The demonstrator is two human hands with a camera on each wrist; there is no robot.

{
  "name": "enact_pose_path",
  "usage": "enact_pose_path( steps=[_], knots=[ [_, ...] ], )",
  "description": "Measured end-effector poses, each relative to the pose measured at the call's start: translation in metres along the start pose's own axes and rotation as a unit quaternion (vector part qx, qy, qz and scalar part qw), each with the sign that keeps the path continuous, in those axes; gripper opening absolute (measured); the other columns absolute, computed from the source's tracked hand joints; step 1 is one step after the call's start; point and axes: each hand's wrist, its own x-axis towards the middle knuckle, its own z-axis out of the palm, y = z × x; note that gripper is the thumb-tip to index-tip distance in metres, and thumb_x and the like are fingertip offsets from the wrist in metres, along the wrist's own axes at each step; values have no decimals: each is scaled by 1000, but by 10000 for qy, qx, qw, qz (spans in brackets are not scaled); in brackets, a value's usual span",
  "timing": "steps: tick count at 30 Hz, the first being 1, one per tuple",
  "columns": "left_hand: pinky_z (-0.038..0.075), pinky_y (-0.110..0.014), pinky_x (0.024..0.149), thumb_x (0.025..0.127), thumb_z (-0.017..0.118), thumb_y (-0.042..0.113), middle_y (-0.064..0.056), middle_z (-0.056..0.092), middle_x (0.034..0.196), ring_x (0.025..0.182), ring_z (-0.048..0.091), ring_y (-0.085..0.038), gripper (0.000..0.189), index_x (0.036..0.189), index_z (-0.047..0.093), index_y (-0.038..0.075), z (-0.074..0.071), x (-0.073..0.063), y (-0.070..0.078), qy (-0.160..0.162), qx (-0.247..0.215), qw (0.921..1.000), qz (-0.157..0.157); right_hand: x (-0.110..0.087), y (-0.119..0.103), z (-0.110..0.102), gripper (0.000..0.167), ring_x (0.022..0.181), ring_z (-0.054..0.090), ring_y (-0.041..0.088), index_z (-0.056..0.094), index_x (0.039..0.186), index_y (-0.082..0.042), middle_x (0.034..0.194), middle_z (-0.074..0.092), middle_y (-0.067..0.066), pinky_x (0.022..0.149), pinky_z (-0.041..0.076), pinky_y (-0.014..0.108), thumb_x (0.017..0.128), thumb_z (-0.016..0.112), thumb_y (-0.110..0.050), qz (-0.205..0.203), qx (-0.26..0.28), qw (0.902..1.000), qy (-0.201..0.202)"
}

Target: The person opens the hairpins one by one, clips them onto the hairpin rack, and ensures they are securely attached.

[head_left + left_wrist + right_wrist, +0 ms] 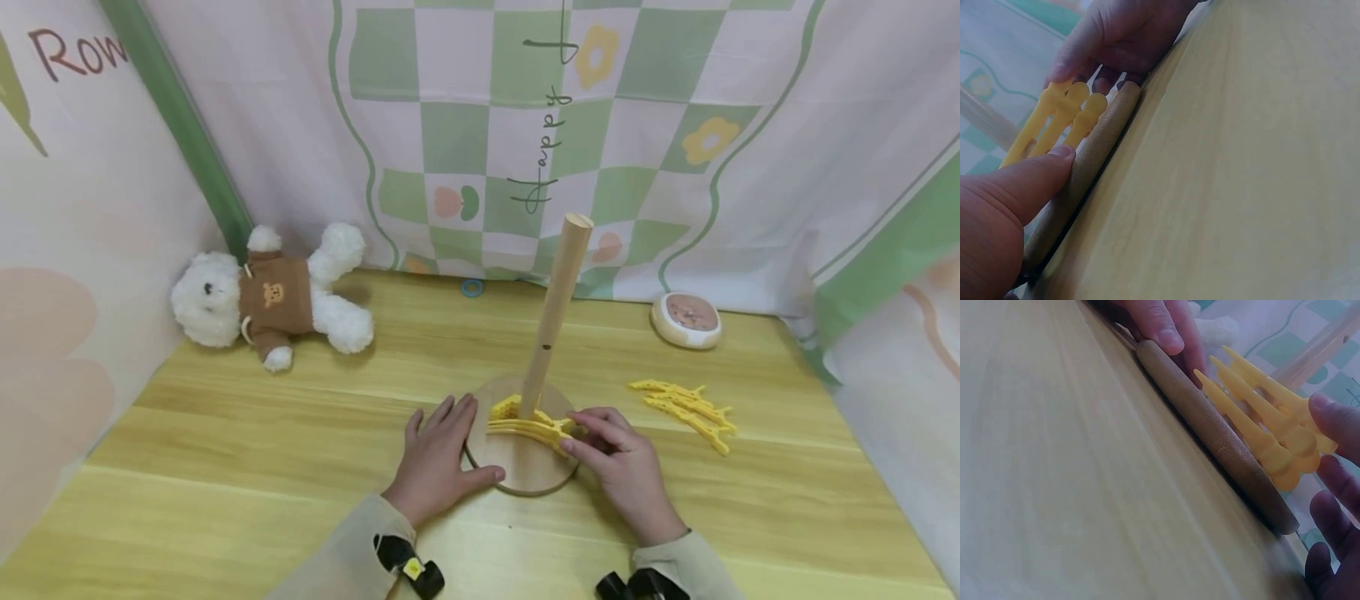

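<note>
A round wooden base lies on the table with a wooden post standing on it, leaning slightly right in the head view. Several slim yellow plastic pieces with forked, knobbed ends are stacked on the base around the foot of the post. At the right end of that stack, my right hand pinches a yellow piece between thumb and forefinger. My left hand rests on the base's left rim, fingers extended and thumb across the front edge. In the left wrist view its thumb lies near the yellow ends.
More yellow pieces lie loose to the right of the base. A white plush toy in a brown shirt lies at the back left. A small blue ring and a round white-and-pink object sit near the back curtain.
</note>
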Motion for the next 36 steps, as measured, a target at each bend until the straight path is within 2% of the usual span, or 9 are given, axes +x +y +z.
enact_pose_path(
  steps=[7,13,17,25,31,36],
  knots=[
    [7,-64,117,80,73,64,-9,32,162,149,26,-34,103,156,34,7,-1,0,1,21,19,10000,14,0,0,-1,36,78,58,9,74,115,-6,104,69,7,67,50,20,80,83,-7,-74,94,9999,-38],
    [8,-64,117,80,74,63,-9,33,161,149,26,-34,103,156,34,6,-2,0,1,-2,4,10000,21,-4,-1,-4,42,82,60,10,70,122,-7,109,67,6,71,52,20,82,82,-11,281,189,9993,-136],
    [7,-63,117,80,73,64,-9,32,162,150,25,-34,103,156,34,7,-2,0,1,-19,-19,10000,8,-6,1,-8,39,85,61,12,69,122,-6,113,66,7,74,53,19,85,81,-11,401,264,9988,-58],
    [7,-63,117,80,73,64,-8,32,162,150,25,-33,102,156,34,7,-2,-1,1,-14,-24,10000,8,-9,9,-23,31,87,61,9,71,117,-6,111,66,-1,77,51,14,87,79,-12,535,-126,9973,481],
    [9,-64,117,81,74,62,-10,33,161,149,26,-35,101,155,35,6,-4,-2,2,2,-67,10000,44,-11,14,-39,27,83,59,6,73,112,-5,103,68,-11,73,48,13,86,80,-10,673,-383,9917,1024],
    [9,-64,117,81,73,62,-10,34,161,149,26,-35,101,156,35,6,-5,-2,3,-9,-80,10000,36,-12,16,-48,26,82,59,4,74,109,-2,98,69,-18,71,46,13,85,81,-8,809,-393,9866,1362]
  ],
)
